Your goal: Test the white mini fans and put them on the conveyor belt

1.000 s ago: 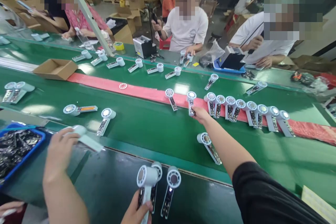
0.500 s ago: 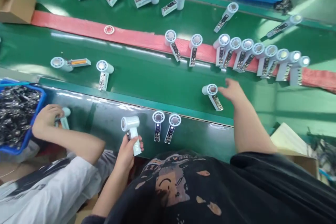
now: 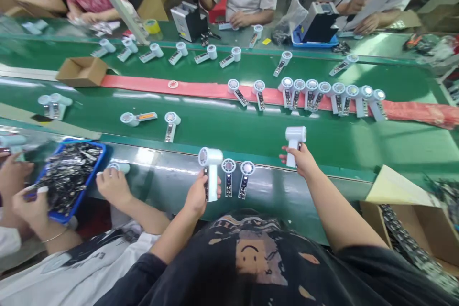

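Note:
My left hand (image 3: 201, 191) is closed round the handle of a pale blue handheld fan (image 3: 213, 177), upright with its head on top and a dark circuit strip along one side. Over the green belt, my right hand (image 3: 301, 157) grips a second handheld fan (image 3: 295, 138) by its handle, the round head pointing away to the left. Two more fans lie side by side on the near ledge, one fan (image 3: 228, 177) just right of my left hand and another fan (image 3: 245, 179) beside it, both with circuit boards showing in their handles.
A pink strip (image 3: 201, 90) runs along the green belt (image 3: 215, 119), with several fans on it at right. At left stands a blue basket (image 3: 102, 162) of dark parts, near a co-worker's hands. An open cardboard box (image 3: 373, 215) is at lower right. Co-workers sit opposite.
My right hand has closed on the fan that lay on the belt and lifted it. My left hand still holds its fan. The view has tilted up, showing people opposite.

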### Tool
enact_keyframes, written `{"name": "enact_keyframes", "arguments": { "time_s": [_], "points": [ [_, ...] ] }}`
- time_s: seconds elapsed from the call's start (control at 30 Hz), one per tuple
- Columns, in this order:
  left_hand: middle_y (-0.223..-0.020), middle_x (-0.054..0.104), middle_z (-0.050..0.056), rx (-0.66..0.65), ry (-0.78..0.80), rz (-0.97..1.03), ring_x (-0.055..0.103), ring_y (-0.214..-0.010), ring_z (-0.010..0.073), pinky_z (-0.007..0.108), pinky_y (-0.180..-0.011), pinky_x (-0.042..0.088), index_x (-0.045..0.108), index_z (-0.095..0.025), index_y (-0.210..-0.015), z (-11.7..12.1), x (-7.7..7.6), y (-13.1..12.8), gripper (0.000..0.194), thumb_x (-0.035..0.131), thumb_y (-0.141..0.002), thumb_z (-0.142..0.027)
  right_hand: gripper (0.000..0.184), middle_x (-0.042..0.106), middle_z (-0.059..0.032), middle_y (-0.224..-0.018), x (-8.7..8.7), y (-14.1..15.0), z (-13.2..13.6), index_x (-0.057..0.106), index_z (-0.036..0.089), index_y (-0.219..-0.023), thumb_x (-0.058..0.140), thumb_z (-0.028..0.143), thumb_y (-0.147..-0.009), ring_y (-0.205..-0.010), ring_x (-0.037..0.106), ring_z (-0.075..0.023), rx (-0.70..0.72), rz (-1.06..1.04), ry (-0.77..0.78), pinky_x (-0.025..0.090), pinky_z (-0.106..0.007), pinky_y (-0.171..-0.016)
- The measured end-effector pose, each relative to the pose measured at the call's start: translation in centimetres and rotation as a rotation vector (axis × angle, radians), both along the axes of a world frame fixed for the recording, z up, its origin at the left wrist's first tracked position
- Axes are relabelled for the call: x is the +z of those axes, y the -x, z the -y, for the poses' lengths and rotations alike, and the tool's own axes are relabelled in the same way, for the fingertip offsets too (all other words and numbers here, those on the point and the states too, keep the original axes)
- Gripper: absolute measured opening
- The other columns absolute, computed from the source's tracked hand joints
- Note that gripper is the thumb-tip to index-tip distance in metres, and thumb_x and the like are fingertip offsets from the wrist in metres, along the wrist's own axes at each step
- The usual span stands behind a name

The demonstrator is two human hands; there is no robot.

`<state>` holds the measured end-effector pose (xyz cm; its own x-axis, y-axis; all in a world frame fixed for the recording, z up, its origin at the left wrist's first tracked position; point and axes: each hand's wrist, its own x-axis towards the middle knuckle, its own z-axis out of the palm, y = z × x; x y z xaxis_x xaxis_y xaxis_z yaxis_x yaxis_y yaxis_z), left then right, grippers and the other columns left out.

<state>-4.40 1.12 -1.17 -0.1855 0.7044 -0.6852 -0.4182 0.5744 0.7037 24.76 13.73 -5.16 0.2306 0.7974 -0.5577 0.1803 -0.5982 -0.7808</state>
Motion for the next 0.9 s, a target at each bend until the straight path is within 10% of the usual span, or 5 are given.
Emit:
{"name": "enact_keyframes", "arguments": {
  "time_s": [0.33,0.57,0.9],
  "points": [
    [-0.096,0.073,0.005,-0.157,-0.246,0.074,0.067,-0.069,0.0176,0.03,-0.06,0.053,0.058,-0.02,-0.109,-1.8,2.4,-1.8,0.035,0.057,-0.077,-0.033,0.044,0.072,-0.0005,-0.09,8.0,7.7,10.1,0.059,0.027,-0.104,0.077,0.036,-0.065,-0.072,0.069,-0.0191,-0.021,-0.734,-0.231,0.06,-0.034,-0.065],
    [-0.11,0.073,0.007,-0.267,-0.377,0.168,0.067,-0.087,0.0211,0.035,-0.079,0.054,0.065,-0.02,-0.113,-1.8,4.4,-3.0,0.045,0.063,-0.07,-0.03,0.054,0.071,0.0,-0.103,9.1,9.9,10.8,0.062,0.03,-0.114,0.088,0.03,-0.067,-0.086,0.068,-0.0169,-0.035,-0.705,-0.498,0.056,-0.032,-0.077],
    [-0.122,0.071,0.007,-0.246,-0.474,0.154,0.069,-0.103,0.0236,0.041,-0.092,0.055,0.061,-0.028,-0.129,-0.8,3.8,-3.8,0.052,0.071,-0.078,-0.029,0.054,0.071,0.002,-0.099,9.5,8.1,11.7,0.063,0.031,-0.112,0.089,0.028,-0.065,-0.088,0.067,-0.0165,-0.067,-0.759,-0.466,0.055,-0.032,-0.08]
  ]
}}
